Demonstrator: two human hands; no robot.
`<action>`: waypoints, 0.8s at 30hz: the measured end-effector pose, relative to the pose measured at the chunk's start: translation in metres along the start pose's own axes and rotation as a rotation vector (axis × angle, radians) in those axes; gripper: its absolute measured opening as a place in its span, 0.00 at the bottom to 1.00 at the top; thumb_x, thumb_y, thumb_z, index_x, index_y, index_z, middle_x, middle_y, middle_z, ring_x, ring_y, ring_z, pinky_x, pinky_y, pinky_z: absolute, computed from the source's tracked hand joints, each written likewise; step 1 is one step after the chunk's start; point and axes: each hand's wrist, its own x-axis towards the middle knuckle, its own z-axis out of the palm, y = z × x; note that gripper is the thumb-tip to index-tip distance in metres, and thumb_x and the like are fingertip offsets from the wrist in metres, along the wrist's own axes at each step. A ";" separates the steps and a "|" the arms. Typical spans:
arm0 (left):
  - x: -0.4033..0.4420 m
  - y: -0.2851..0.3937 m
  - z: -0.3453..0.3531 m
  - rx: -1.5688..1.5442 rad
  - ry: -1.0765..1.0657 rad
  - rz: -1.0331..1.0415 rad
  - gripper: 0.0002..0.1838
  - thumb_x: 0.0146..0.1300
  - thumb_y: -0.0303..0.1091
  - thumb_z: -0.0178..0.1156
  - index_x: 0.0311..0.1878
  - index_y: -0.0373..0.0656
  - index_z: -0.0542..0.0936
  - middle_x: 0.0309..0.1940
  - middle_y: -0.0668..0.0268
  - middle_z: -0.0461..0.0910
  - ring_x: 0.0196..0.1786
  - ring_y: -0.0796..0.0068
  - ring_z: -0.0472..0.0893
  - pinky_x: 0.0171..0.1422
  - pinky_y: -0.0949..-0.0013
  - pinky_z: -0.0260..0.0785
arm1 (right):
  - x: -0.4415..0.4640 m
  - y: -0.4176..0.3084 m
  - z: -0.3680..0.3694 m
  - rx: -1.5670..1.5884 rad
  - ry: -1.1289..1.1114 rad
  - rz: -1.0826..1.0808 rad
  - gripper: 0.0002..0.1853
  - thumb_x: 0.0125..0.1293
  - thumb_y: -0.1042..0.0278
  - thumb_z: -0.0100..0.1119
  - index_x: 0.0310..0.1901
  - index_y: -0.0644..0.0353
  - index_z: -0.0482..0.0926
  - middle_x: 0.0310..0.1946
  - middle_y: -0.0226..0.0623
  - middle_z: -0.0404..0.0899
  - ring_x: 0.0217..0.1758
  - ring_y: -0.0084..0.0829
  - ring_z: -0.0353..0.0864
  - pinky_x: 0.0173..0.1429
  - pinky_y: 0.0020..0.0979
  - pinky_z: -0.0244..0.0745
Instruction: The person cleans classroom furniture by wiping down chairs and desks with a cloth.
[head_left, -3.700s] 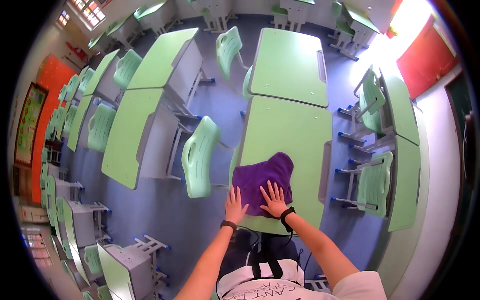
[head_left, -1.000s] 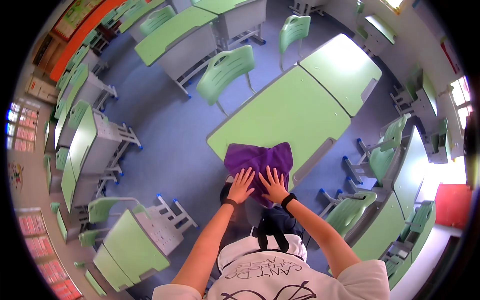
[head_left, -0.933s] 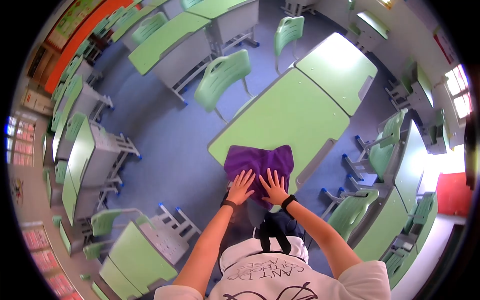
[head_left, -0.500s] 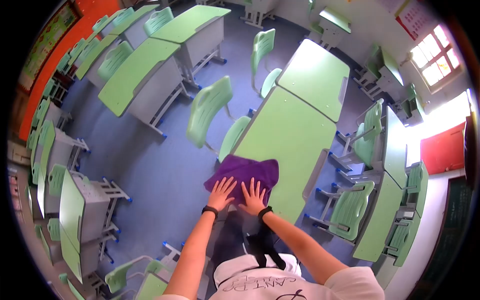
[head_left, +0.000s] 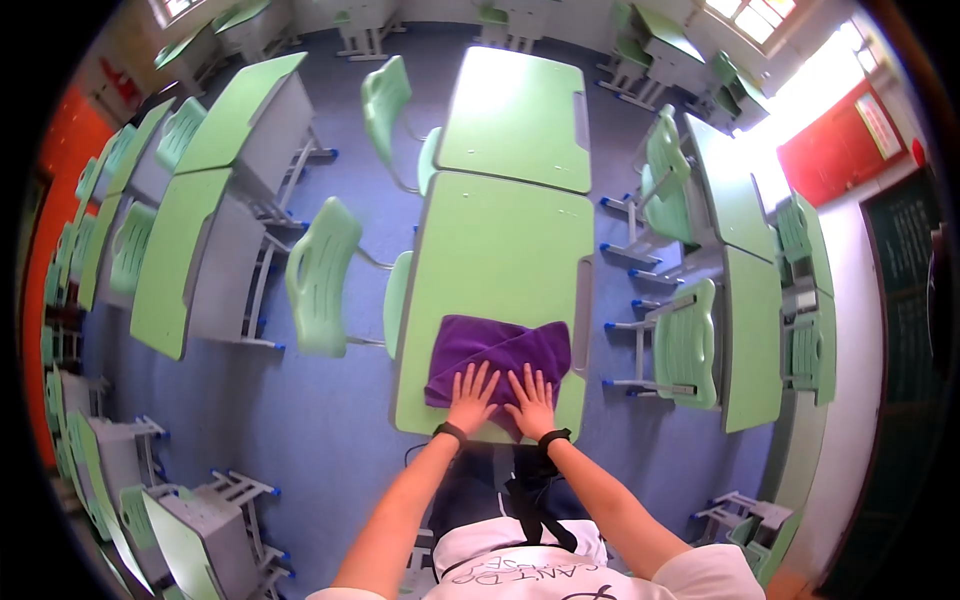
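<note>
A purple cloth (head_left: 500, 345), folded over with uneven edges, lies on the near end of a light green desk (head_left: 505, 240). My left hand (head_left: 472, 398) rests flat on the cloth's lower left part, fingers spread. Beside it, my right hand (head_left: 532, 402) presses flat on the lower right part, its fingers also apart. The thumbs point toward each other with a small gap between them. Neither hand grips the cloth. A dark band circles each wrist.
A second green desk (head_left: 515, 115) adjoins the far end. Green chairs (head_left: 325, 280) stand along the left side. More desks (head_left: 180, 260) line the left, and another chair (head_left: 685, 345) with desks stands across the right aisle. A red door (head_left: 840, 145) is at the far right.
The view has swung so the desk now stands straight ahead. Both hands stay flat on the cloth, which now lies squarely over the desk's near end.
</note>
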 end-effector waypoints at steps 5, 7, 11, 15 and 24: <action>0.067 0.028 0.011 -0.046 -0.143 0.094 0.44 0.64 0.51 0.59 0.79 0.57 0.48 0.80 0.61 0.38 0.81 0.53 0.37 0.79 0.42 0.27 | 0.013 0.046 -0.017 0.045 -0.045 0.154 0.44 0.64 0.53 0.58 0.78 0.38 0.45 0.80 0.40 0.30 0.81 0.54 0.31 0.79 0.58 0.33; 0.087 0.030 0.012 -0.042 -0.178 0.099 0.44 0.64 0.52 0.59 0.79 0.58 0.48 0.80 0.62 0.38 0.81 0.54 0.37 0.80 0.42 0.26 | 0.027 0.055 -0.020 0.037 -0.080 0.174 0.47 0.63 0.54 0.59 0.78 0.40 0.41 0.80 0.44 0.25 0.81 0.55 0.26 0.78 0.61 0.29; 0.113 0.025 0.009 -0.029 -0.133 0.121 0.44 0.63 0.51 0.60 0.79 0.59 0.49 0.80 0.65 0.39 0.81 0.57 0.38 0.80 0.45 0.28 | 0.053 0.068 -0.028 0.046 -0.036 0.167 0.47 0.63 0.54 0.59 0.78 0.42 0.41 0.80 0.45 0.25 0.81 0.55 0.26 0.78 0.60 0.26; 0.152 0.019 -0.001 0.006 -0.073 0.121 0.45 0.61 0.51 0.62 0.78 0.59 0.52 0.80 0.68 0.42 0.81 0.61 0.42 0.81 0.49 0.33 | 0.088 0.077 -0.051 0.047 -0.011 0.172 0.46 0.63 0.54 0.59 0.78 0.41 0.43 0.80 0.43 0.27 0.82 0.52 0.27 0.79 0.58 0.26; 0.286 -0.007 -0.012 0.016 -0.068 0.092 0.42 0.65 0.50 0.58 0.79 0.58 0.50 0.80 0.65 0.41 0.81 0.57 0.40 0.81 0.47 0.30 | 0.217 0.126 -0.096 0.068 0.124 0.063 0.44 0.62 0.54 0.59 0.78 0.42 0.48 0.80 0.44 0.32 0.82 0.53 0.30 0.80 0.55 0.28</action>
